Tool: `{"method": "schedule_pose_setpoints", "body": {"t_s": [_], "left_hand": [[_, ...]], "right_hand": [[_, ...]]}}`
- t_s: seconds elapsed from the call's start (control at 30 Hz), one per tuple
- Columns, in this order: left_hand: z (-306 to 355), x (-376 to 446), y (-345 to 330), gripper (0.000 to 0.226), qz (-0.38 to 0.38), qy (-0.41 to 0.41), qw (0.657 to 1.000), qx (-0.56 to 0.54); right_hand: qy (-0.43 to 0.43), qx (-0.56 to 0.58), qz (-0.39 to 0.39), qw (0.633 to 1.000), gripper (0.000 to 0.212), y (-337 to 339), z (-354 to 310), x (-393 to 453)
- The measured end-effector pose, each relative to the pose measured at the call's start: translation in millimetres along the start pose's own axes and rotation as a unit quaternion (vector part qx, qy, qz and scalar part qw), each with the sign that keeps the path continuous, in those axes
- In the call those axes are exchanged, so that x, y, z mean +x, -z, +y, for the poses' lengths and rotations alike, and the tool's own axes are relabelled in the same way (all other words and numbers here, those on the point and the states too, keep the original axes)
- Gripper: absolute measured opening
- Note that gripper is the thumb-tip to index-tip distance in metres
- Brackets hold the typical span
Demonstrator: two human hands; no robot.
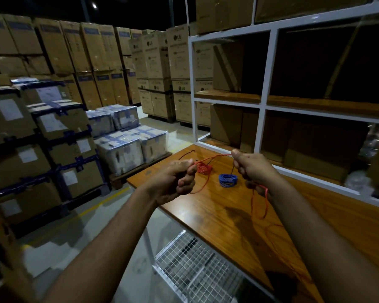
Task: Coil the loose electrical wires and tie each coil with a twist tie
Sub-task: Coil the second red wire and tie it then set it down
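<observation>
Both your fists pinch the red wire (214,158), stretched between left hand (173,182) and right hand (252,169), slack looping below the right over the table (206,215).

dim warehouse, small ceiling lights (94,5), soft blur, bowed wide-angle edges.

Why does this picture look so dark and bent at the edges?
Head view: dim light, brightest on the wooden table, where the hands cast a dark shadow; the wide lens bows the white shelf frame; the red wire near the right hand looks slightly blurred.
</observation>
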State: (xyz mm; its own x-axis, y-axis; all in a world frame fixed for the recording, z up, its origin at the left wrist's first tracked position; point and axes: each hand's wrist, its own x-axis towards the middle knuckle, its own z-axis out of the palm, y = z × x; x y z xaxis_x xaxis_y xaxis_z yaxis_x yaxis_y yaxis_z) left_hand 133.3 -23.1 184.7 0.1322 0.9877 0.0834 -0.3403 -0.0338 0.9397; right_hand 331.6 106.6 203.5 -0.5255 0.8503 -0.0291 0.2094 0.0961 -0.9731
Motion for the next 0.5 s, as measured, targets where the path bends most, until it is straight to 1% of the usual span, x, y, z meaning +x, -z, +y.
{"method": "schedule_pose_setpoints", "body": {"t_s": [0.03, 0.1, 0.17, 0.23, 0.3, 0.33, 0.4, 0.43, 0.5], "left_hand": [[0, 1, -1, 0.031, 0.017, -0.016, 1.0, 0.013], [3, 3, -2, 0.032, 0.057, -0.052, 0.997, 0.015], [9, 6, -3, 0.03, 0.094, -0.08, 0.992, -0.033], [15, 10, -1, 0.028, 0.117, -0.111, 0.981, -0.112], [23, 14, 3, 0.029, 0.131, -0.149, 0.964, -0.176], [27, 17, 6, 0.031, 0.135, -0.167, 0.956, -0.2], [36, 20, 13, 0.035, 0.14, -0.193, 0.944, -0.23], [40, 21, 15, 0.033, 0.142, -0.203, 0.94, -0.233], [44, 23, 17, 0.027, 0.156, -0.216, 0.939, -0.218]], "right_hand": [[-0.015, 0.029, -0.03, 0.999, 0.044, 1, 1, 0], [-0.041, 0.108, -0.118, 0.986, 0.044, 6, 9, 0], [-0.055, 0.205, -0.224, 0.951, 0.045, 13, 24, 3], [-0.068, 0.249, -0.296, 0.92, 0.048, 17, 40, 6], [-0.098, 0.261, -0.308, 0.91, 0.054, 16, 55, 7], [-0.114, 0.269, -0.307, 0.906, 0.05, 14, 61, 6], [-0.121, 0.288, -0.306, 0.899, 0.037, 10, 74, 4], [-0.114, 0.291, -0.292, 0.904, 0.035, 8, 78, 4], [-0.097, 0.274, -0.233, 0.928, 0.027, -1, 83, 2]]}}
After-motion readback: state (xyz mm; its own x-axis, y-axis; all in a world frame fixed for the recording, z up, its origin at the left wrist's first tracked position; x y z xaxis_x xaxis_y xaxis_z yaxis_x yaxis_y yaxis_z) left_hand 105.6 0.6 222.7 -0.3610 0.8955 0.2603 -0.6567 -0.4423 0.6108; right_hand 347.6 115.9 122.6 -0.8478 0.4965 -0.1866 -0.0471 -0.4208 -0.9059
